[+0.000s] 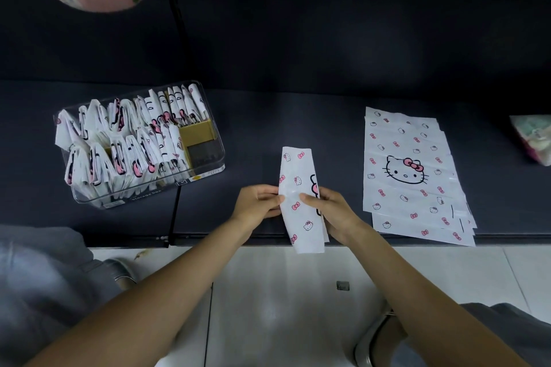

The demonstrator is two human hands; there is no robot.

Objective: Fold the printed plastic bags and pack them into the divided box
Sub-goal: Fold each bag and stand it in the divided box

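Your left hand (258, 202) and right hand (329, 208) hold a bag (301, 199), folded into a long narrow strip, just above the near edge of the dark bench (268, 128). Your left fingers (269, 189) curl onto its left edge and pinch it; your right thumb lies across the front while the right fingers wrap behind the right edge. The strip's lower end hangs past the bench edge, over the pale floor (283, 292). To your right lies a stack (414, 176) of flat bags, fanned and printed with cat faces and pink bows. To your left stands the clear box (205, 155), its compartments packed with upright folded bags, one near-right compartment showing its bottom.
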